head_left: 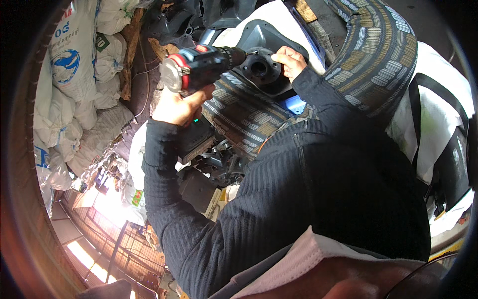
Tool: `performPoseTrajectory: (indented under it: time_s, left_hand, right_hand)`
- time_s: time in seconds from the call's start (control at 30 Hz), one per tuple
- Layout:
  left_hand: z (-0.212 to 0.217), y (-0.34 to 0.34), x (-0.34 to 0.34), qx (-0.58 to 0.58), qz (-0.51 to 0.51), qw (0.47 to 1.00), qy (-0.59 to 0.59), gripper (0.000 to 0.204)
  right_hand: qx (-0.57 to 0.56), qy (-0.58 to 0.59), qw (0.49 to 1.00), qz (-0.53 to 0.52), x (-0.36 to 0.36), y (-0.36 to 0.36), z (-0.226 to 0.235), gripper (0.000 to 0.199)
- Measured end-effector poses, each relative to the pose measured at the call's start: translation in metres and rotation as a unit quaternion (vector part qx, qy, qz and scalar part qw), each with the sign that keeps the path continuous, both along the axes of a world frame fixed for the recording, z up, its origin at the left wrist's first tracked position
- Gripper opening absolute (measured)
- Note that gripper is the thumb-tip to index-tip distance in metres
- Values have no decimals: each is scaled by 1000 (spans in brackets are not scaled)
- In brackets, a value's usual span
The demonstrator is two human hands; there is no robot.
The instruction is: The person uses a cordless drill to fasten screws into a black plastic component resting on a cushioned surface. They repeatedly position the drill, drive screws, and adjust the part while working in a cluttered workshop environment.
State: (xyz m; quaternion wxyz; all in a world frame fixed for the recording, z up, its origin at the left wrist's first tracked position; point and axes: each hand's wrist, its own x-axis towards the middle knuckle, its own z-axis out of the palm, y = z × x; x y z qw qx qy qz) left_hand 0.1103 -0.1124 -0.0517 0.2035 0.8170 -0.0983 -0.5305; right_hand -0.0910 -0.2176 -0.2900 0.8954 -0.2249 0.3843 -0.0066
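Left hand [181, 106] closed round a drill [201, 66], right hand [291, 62] gripping a black flanged part [269, 58]
Drill lies left of the flanged part, its tip at or near the upper-left rim; right-hand fingers hold the right rim, above a patterned fabric cushion [249, 103]. Work looks under way, with the part still to be finished; how many holes are done or left cannot be told

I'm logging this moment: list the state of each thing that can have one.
Black plastic part with round flange: centre hole open
Black-and-red power drill: held, tip near flange, spin unclear
Left hand: closed on drill
Right hand: fingers bent at flange
Small green light: lit
White woven sacks: piled
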Motion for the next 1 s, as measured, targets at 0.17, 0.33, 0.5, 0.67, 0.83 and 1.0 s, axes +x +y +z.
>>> performPoseTrajectory:
  time_s: [0.17,0.33,0.5,0.67,0.83,1.0]
  left_hand:
    - [-6,3,-4,-118,-217,965,-93,42]
    - [-10,6,-6,-118,-271,942,-161,40]
    - [-13,7,-20,-87,-395,883,-238,33]
    - [-18,2,-21,-76,-424,868,-247,33]
    - [-22,4,-32,-86,-405,863,-289,33]
    - [-8,13,-42,-94,-295,912,-271,32]
  right_hand:
    - [3,-28,1000,9,1,-1,-8,21]
    - [-7,-44,999,8,4,-2,-13,19]
    - [-18,-48,998,20,1,-3,-17,21]
    - [-49,-55,997,22,-1,0,-15,20]
    - [-82,-43,995,30,-1,-1,-17,19]
    - [-90,32,995,-14,-1,-4,-1,10]
